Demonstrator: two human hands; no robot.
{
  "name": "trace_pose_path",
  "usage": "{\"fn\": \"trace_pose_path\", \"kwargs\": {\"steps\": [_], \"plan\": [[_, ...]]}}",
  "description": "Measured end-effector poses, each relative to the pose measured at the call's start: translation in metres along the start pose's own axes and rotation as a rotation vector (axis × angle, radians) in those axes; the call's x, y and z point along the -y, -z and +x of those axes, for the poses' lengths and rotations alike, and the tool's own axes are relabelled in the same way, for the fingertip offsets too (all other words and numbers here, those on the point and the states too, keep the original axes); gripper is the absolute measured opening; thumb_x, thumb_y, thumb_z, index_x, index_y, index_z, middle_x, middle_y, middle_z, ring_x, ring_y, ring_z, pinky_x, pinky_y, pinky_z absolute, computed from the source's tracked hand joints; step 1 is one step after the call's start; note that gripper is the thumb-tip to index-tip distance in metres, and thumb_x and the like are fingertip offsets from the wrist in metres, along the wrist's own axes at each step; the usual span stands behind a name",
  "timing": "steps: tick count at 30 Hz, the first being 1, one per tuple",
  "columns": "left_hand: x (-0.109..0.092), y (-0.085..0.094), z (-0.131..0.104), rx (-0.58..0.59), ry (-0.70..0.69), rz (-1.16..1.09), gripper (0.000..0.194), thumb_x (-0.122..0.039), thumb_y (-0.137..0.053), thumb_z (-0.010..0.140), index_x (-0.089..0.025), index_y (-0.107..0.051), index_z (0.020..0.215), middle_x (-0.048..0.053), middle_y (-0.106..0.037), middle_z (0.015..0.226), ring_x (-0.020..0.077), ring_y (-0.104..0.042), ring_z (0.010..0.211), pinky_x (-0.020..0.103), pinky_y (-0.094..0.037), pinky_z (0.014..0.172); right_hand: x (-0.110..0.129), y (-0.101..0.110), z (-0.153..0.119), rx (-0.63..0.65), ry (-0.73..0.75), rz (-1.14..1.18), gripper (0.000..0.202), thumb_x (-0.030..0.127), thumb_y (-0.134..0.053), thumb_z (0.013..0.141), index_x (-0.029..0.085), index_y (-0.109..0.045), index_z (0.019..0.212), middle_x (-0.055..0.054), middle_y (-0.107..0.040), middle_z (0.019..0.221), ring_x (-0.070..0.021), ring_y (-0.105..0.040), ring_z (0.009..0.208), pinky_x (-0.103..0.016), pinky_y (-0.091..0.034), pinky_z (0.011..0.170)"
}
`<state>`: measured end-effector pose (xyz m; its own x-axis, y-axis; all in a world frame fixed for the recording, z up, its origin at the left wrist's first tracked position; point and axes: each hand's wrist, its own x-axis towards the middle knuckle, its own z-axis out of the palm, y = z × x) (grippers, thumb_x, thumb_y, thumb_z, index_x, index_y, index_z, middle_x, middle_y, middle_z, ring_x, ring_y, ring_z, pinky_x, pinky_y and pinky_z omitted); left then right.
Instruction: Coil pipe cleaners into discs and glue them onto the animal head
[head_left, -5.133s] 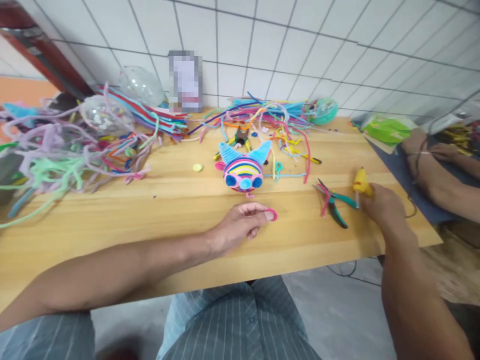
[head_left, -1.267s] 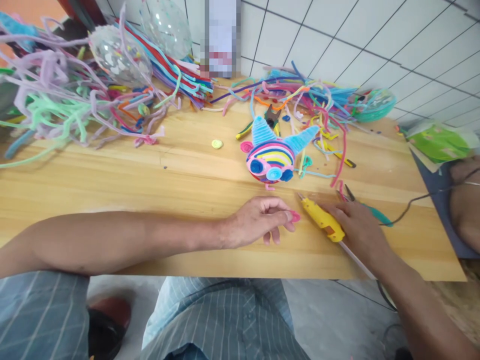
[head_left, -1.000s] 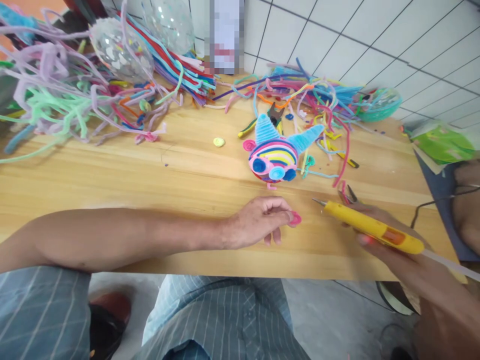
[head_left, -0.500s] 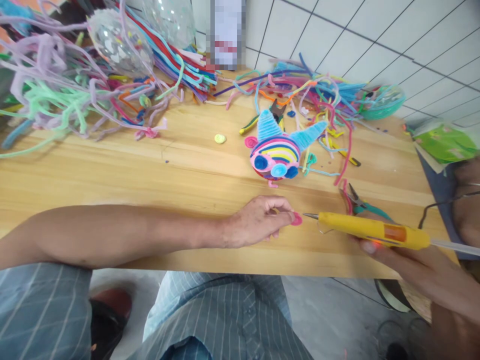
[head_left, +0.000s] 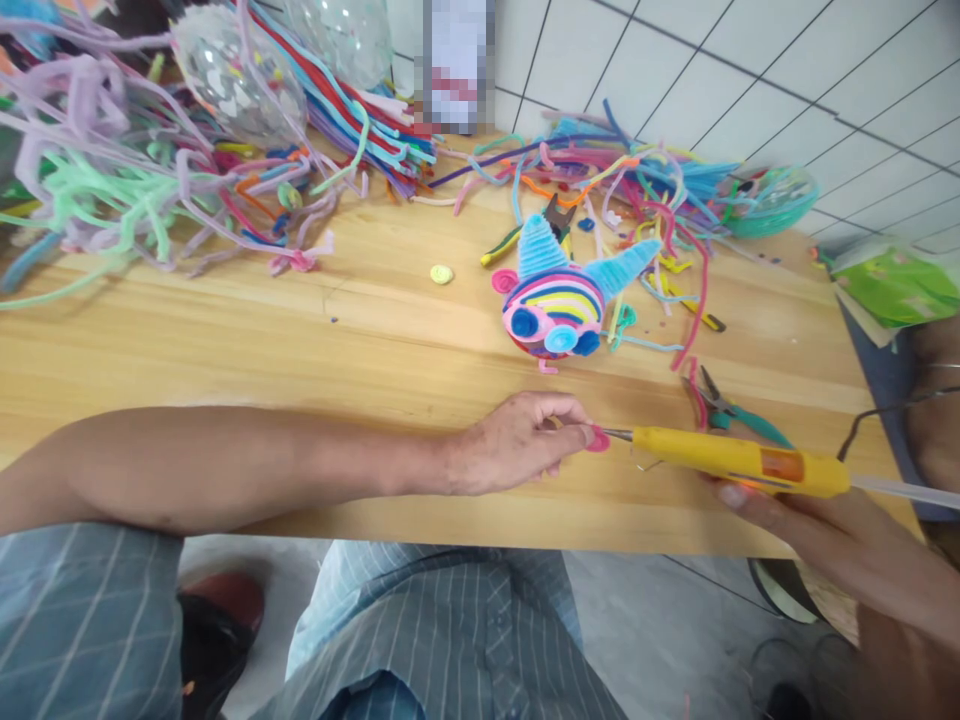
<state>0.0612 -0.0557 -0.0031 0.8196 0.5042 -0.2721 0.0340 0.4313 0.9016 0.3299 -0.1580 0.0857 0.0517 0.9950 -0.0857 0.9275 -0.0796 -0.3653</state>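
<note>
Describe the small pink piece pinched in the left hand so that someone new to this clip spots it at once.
Start at the wooden table and find the striped pipe-cleaner figure with blue ears. Just in front of it, the left hand pinches a pink coil at its fingertips. Unlike the loose stems further back, it is a tight flat disc, met by the metal tip of the yellow glue gun in the right hand.

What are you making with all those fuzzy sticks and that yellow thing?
A person sits at a wooden table. The left hand pinches a small pink coil of fuzzy wire, and the right hand holds a yellow glue gun with its tip right at the coil. Just behind stands a striped fuzzy-wire creature with blue ears. Green-handled pliers lie to the right, and loose pipe cleaners are piled along the back.
</note>
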Motion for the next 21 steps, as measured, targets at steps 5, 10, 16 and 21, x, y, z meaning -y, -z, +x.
{"fn": "trace_pose_path", "kwargs": {"steps": [5, 10, 16, 21], "plan": [[-0.002, 0.0, 0.0, -0.003, 0.007, 0.006, 0.019, -0.036, -0.065, 0.096, -0.018, -0.066, 0.09, -0.005, -0.057, 0.068, 0.0071, -0.051, 0.057, 0.021, -0.043, 0.056, -0.003, 0.001, 0.002, 0.159, 0.038, 0.08, 0.068, 0.089, -0.053, 0.085, 0.028, -0.083, 0.076, -0.006, -0.082, 0.079, -0.026, -0.078, 0.069, -0.035, -0.069, 0.068], [-0.002, 0.0, 0.0, 0.005, -0.009, -0.005, 0.018, -0.034, -0.065, 0.097, -0.017, -0.067, 0.091, -0.006, -0.056, 0.067, 0.0072, -0.05, 0.058, 0.02, -0.043, 0.054, -0.006, -0.001, 0.0, 0.121, 0.066, 0.123, 0.058, 0.083, -0.057, 0.088, 0.031, -0.081, 0.077, -0.003, -0.082, 0.077, -0.0259, -0.077, 0.068, -0.034, -0.068, 0.062], [-0.002, 0.0, -0.001, 0.01, -0.007, -0.006, 0.017, -0.033, -0.064, 0.097, -0.017, -0.066, 0.092, -0.006, -0.056, 0.067, 0.0063, -0.05, 0.058, 0.019, -0.043, 0.054, -0.012, -0.002, -0.004, 0.163, 0.046, 0.158, 0.045, 0.074, -0.062, 0.088, 0.033, -0.08, 0.08, 0.001, -0.081, 0.079, -0.0277, -0.077, 0.068, -0.039, -0.069, 0.063], [0.0, 0.001, -0.001, 0.009, -0.008, 0.025, 0.019, -0.036, -0.063, 0.098, -0.017, -0.066, 0.094, -0.006, -0.057, 0.068, 0.0069, -0.052, 0.058, 0.02, -0.042, 0.053, -0.015, -0.002, -0.007, 0.171, 0.009, 0.133, 0.045, 0.075, -0.061, 0.086, 0.036, -0.081, 0.079, 0.0, -0.081, 0.081, -0.0306, -0.079, 0.073, -0.043, -0.071, 0.07]]}}
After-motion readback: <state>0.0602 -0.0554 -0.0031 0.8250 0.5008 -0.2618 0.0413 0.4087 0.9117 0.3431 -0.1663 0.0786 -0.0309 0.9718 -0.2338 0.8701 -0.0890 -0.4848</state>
